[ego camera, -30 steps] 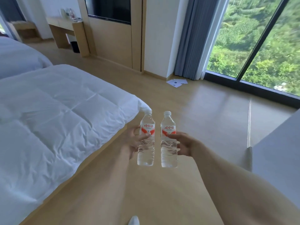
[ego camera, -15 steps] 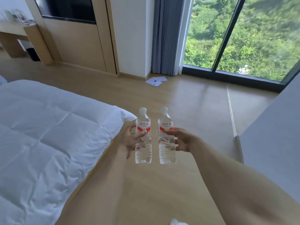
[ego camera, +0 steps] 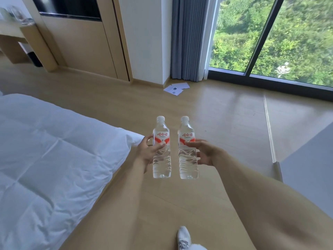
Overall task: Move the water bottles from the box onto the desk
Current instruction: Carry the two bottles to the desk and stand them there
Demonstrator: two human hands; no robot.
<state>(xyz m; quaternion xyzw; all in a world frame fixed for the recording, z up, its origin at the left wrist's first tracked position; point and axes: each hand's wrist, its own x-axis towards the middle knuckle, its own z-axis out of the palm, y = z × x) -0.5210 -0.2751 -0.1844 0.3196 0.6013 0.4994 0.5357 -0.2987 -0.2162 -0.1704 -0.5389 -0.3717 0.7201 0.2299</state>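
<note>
Now our left hand (ego camera: 146, 152) and right hand (ego camera: 204, 152) each grip an upright clear plastic water bottle (ego camera: 161, 150) (ego camera: 188, 150); the wooden desk (ego camera: 10, 36) lies far left.

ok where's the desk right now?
In the head view the desk is far upper left against the wall, beyond the bed. The two bottles, left and right, are held mid-room over the floor.

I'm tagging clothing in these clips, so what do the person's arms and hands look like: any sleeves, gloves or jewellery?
Both forearms are bare right to the frame edge, with no sleeve in view. The left hand and right hand wear no gloves, and no ring, watch or bracelet shows. Lower down, a white laced shoe is visible.
</note>
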